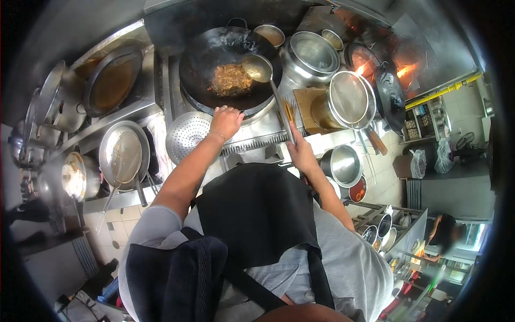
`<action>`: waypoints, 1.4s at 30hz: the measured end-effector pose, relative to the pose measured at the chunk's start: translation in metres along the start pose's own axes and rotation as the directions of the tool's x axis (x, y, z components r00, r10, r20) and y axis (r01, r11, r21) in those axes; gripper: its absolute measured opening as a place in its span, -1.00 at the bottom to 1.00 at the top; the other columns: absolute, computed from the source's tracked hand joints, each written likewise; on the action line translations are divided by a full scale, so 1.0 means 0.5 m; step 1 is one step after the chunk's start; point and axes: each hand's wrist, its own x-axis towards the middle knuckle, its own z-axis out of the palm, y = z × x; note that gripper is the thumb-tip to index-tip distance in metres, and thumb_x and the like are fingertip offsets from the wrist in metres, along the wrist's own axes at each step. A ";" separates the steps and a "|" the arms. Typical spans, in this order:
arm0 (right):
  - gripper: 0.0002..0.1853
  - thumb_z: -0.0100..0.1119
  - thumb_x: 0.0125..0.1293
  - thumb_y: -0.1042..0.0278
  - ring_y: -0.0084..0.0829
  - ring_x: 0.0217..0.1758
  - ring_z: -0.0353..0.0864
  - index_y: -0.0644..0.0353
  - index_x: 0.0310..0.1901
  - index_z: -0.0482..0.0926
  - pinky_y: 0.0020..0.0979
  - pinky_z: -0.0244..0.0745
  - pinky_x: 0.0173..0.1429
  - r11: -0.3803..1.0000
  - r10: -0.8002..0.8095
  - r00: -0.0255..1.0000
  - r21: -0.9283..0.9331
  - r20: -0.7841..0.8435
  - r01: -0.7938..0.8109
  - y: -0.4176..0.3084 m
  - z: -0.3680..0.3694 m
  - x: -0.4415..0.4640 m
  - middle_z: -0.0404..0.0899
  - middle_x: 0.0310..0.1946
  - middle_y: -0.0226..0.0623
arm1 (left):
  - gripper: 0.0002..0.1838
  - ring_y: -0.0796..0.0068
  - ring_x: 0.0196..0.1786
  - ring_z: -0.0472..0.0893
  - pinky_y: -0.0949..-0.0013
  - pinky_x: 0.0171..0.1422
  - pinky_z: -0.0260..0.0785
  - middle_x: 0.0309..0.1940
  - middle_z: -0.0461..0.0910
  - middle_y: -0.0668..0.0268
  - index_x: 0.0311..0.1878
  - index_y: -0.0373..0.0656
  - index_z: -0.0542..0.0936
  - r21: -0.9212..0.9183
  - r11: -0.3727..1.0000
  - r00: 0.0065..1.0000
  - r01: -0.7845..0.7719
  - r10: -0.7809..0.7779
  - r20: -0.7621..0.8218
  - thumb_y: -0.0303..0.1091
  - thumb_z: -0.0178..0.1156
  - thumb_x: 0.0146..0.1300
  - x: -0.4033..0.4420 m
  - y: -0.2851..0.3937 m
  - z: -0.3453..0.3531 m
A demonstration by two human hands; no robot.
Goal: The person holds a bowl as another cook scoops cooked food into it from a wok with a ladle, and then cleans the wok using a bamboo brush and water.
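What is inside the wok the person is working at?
The wok holds browned food in small pieces, too small to identify. The ladle's bowl is at the food's right edge. Whatever lies beneath that bowl, or under the food, is covered.

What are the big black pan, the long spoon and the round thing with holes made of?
The pan looks like dark iron or steel, blackened, with a faint sheen. The spoon seems to be smooth metal, maybe stainless steel: its bowl shines. The round thing with holes looks like silvery-grey metal, perhaps steel or aluminium.
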 end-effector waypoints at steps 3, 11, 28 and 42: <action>-0.22 0.13 0.44 0.52 0.35 -0.06 0.69 -0.19 0.66 0.22 0.11 0.61 0.05 0.930 0.360 0.905 -0.164 0.226 -0.329 -0.073 -0.070 0.005 0.70 -0.09 0.31 | -0.60 0.16 0.06 0.69 0.02 0.23 0.40 -0.20 0.80 0.22 -0.28 -0.11 0.80 -0.024 1.000 1.000 0.000 0.001 0.027 -0.04 0.15 0.51 0.004 -0.002 -0.009; -0.13 0.22 0.37 0.52 0.25 -0.08 0.72 -0.22 0.68 0.20 0.15 0.59 0.15 0.956 0.192 0.819 -0.290 0.541 -0.032 -0.160 -0.239 0.018 0.71 -0.23 0.25 | -0.70 0.20 -0.06 0.72 0.07 0.16 0.45 -0.28 0.79 0.25 -0.36 -0.09 0.79 -0.035 0.999 0.999 -0.036 0.037 0.030 -0.10 0.30 0.38 -0.066 0.084 -0.212; -0.15 0.20 0.38 0.52 0.25 -0.15 0.71 -0.27 0.67 0.22 0.16 0.59 -0.01 0.965 0.187 0.871 -0.253 0.454 -0.075 -0.119 -0.158 0.022 0.70 -0.21 0.21 | -0.67 0.19 -0.10 0.66 0.06 0.08 0.39 -0.37 0.71 0.24 -0.44 -0.09 0.73 -0.066 0.997 0.997 -0.044 0.039 -0.074 -0.09 0.31 0.38 -0.142 0.062 -0.145; -0.17 0.22 0.36 0.54 0.23 -0.09 0.75 -0.36 0.63 0.32 0.04 0.65 0.07 0.976 0.157 0.963 -0.183 0.218 -0.118 -0.034 -0.074 0.023 0.73 -0.17 0.22 | -0.64 0.17 -0.04 0.66 -0.02 0.18 0.39 -0.30 0.75 0.24 -0.35 -0.08 0.76 0.011 0.991 0.977 -0.135 0.135 -0.166 -0.05 0.22 0.47 -0.234 0.030 -0.024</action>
